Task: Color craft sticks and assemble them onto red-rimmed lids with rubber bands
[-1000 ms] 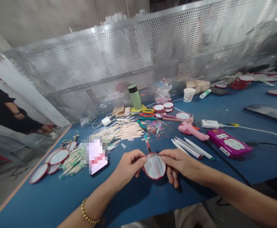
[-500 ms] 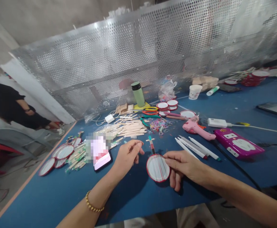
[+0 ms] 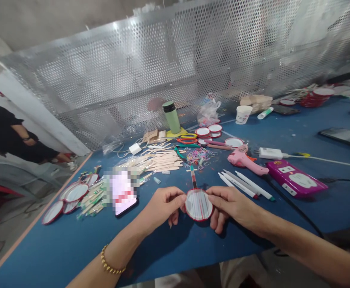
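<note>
A round white disc with a red rim (image 3: 199,205) is held just above the blue table, its coloured stick handle (image 3: 193,177) pointing away from me. My left hand (image 3: 169,203) pinches the disc's left edge between thumb and fingers. On the opposite edge, my right hand (image 3: 224,206) has its thumb on top and fingers curled beneath. Several markers (image 3: 244,185) lie to the right of the disc. Beyond the handle is a heap of coloured rubber bands (image 3: 200,157), with wooden sticks (image 3: 165,159) at its left.
A pink glue gun (image 3: 245,161) and a purple box (image 3: 295,179) with cables sit at right. At left are a lit phone (image 3: 126,200) and more red-rimmed discs (image 3: 76,193). A green bottle (image 3: 171,117) and paper cup (image 3: 243,115) stand near the perforated metal screen (image 3: 123,76).
My left hand has moved right and taken hold of the disc's left edge. The view has shifted slightly, and a small clear piece now shows beyond my left hand.
</note>
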Available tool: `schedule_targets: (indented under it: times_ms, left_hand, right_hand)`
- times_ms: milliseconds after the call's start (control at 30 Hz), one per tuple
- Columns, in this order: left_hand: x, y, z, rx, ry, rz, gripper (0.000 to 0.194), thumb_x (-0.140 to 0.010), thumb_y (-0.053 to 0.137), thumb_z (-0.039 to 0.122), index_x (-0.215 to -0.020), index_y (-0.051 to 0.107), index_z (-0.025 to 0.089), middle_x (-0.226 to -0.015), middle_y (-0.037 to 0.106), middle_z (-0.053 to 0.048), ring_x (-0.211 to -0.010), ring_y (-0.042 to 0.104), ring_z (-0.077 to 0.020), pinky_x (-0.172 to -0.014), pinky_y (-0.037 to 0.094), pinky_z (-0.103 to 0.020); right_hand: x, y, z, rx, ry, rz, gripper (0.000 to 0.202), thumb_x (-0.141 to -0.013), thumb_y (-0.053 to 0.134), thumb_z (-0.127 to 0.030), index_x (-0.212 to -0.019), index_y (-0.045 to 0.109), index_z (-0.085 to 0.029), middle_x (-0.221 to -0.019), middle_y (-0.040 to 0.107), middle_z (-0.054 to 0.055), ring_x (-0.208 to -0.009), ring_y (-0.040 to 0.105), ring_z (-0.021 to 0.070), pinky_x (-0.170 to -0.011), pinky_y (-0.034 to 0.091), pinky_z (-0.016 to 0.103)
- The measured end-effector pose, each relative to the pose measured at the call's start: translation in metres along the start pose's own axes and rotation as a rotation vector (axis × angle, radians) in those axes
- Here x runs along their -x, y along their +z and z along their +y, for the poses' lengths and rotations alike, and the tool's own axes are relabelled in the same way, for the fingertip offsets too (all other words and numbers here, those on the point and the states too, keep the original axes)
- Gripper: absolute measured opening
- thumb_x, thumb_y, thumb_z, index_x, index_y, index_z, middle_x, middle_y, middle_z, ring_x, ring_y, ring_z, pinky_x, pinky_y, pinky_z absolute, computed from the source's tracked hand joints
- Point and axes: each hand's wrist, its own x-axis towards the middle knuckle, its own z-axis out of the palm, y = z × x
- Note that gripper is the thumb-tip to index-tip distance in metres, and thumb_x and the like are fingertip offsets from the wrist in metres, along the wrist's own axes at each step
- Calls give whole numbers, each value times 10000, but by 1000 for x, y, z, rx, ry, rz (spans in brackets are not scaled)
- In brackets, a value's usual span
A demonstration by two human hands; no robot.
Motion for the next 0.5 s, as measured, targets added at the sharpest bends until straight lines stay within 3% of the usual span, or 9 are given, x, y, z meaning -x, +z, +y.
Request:
schedule_targets:
  times_ms: [167,500]
  left_hand:
    - [1,2,0,30,-11,-15,427,-761,636,554,-780,602,129,-570,582,12,-375,521,-76,-337,405,-166]
    - [-2,6,1,53,-29,-5,415,-745,638,538,-764,595,126,-496,543,19,-373,518,-91,-356,421,-182]
  right_hand:
    - [-1,2,0,7,4,-7,612,-706,544,-745,-907,529,-168,-549,665,20,-447,654,178,-460,469,252]
    - [-8,2,7,-5,3,6,600,-706,534,-746,-879,506,-173,-558,666,30,-468,662,186,-493,487,274]
